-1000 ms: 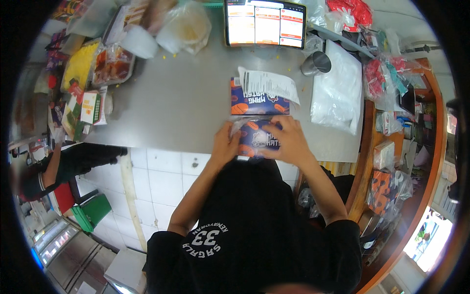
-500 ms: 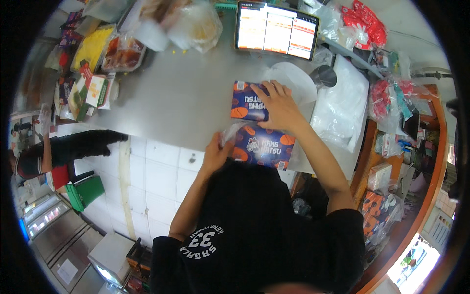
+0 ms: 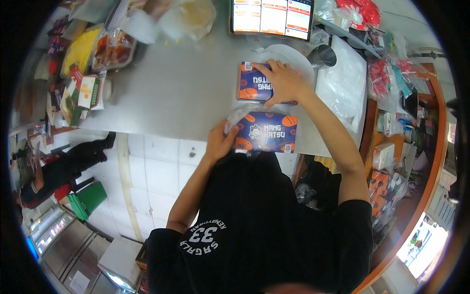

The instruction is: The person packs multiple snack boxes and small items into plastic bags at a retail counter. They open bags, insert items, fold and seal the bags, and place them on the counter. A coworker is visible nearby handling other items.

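Observation:
Two purple-blue cardboard food boxes with orange patterns lie at the counter's near edge, one behind the other. My right hand [image 3: 284, 85] spans the farther box [image 3: 248, 81], thumb at its near side and fingers over its far part. Beside the left edge of the nearer box [image 3: 271, 128], my left hand [image 3: 221, 141] is closed on a clear plastic bag [image 3: 238, 115]. The bag's crumpled edge shows between the boxes; how much of it surrounds the nearer box I cannot tell.
A tablet [image 3: 271, 18] stands at the back. Right of the boxes are a metal cup [image 3: 323, 56] and a stack of clear plastic bags [image 3: 338, 93]. Food trays [image 3: 115, 49] and small cartons [image 3: 88, 92] sit left. Another person [image 3: 63, 166] is at far left.
The farther box has shifted slightly away from the nearer one, with my right hand on it. My left hand keeps hold of the plastic. The whole view has tilted a little.

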`<move>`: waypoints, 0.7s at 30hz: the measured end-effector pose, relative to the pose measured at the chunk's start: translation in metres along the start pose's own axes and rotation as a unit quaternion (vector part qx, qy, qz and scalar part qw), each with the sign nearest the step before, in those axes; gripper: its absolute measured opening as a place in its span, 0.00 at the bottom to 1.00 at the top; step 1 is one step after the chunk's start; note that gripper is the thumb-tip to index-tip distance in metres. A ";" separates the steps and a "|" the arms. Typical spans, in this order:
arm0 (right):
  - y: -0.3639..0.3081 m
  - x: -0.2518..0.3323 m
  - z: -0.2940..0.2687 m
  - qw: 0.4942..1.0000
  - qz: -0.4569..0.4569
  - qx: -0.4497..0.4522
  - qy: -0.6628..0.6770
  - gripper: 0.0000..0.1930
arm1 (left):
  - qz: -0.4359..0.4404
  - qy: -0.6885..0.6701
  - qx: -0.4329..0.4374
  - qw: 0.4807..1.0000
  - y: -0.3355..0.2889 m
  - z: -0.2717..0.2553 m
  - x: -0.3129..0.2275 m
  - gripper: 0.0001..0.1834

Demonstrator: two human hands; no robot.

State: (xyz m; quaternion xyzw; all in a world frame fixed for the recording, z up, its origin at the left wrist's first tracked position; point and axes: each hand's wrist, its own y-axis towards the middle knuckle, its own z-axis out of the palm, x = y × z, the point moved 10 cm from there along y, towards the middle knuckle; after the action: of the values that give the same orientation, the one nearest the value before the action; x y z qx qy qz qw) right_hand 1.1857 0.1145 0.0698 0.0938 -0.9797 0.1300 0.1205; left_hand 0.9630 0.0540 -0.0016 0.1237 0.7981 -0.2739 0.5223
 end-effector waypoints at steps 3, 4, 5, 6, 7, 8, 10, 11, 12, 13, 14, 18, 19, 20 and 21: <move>0.001 -0.004 0.003 0.999 0.003 -0.016 0.038 0.66 | 0.020 0.009 0.022 1.000 0.000 0.003 0.003 0.21; 0.003 -0.011 0.004 0.998 0.018 -0.008 0.059 0.64 | 0.025 0.010 0.021 0.999 0.000 0.003 0.003 0.21; 0.007 -0.020 0.007 0.996 0.042 0.017 0.076 0.63 | 0.030 -0.010 0.020 0.999 -0.001 0.002 0.003 0.21; 0.012 -0.023 0.009 0.994 0.035 0.042 0.093 0.60 | 0.027 0.009 0.021 0.999 -0.002 0.003 0.005 0.21; 0.018 -0.029 0.012 0.990 0.039 0.084 0.105 0.57 | 0.023 0.006 0.025 0.999 -0.002 0.004 0.006 0.21; 0.023 -0.035 0.013 0.987 0.048 0.108 0.107 0.55 | 0.026 -0.013 0.032 0.999 -0.003 0.005 0.005 0.20; 0.029 -0.035 0.017 0.978 0.044 0.142 0.147 0.49 | 0.047 0.004 0.011 0.999 -0.004 0.002 0.000 0.21; 0.031 -0.032 0.019 0.972 0.032 0.157 0.170 0.47 | 0.052 -0.006 0.005 0.999 -0.005 0.001 -0.001 0.21; 0.033 -0.031 0.021 0.970 0.045 0.162 0.178 0.45 | 0.055 0.019 0.001 0.998 -0.005 0.001 -0.001 0.21; 0.032 -0.028 0.025 0.964 0.048 0.173 0.195 0.44 | 0.051 0.034 0.002 0.998 -0.006 0.002 0.000 0.21; 0.031 -0.024 0.030 0.959 0.050 0.186 0.210 0.42 | 0.046 0.047 0.002 0.998 -0.006 0.003 0.001 0.20; 0.027 -0.006 0.028 0.974 -0.022 0.164 0.154 0.40 | 0.060 0.048 -0.005 0.997 -0.007 0.003 0.000 0.22; 0.026 -0.005 0.025 0.979 -0.042 0.155 0.122 0.40 | 0.061 0.065 -0.006 0.996 -0.007 0.004 0.000 0.22; 0.024 -0.009 0.026 0.978 -0.029 0.166 0.126 0.41 | 0.061 0.070 -0.004 0.996 -0.007 0.004 0.000 0.22; 0.021 -0.013 0.029 0.966 -0.016 0.192 0.174 0.42 | 0.061 0.075 -0.008 0.995 -0.007 0.003 -0.001 0.23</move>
State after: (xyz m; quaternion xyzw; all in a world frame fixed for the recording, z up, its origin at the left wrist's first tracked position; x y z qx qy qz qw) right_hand 1.1872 0.1283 0.0344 0.1071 -0.8986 0.3284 0.2704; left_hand 0.9623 0.0467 0.0000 0.1875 0.8281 -0.2251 0.4779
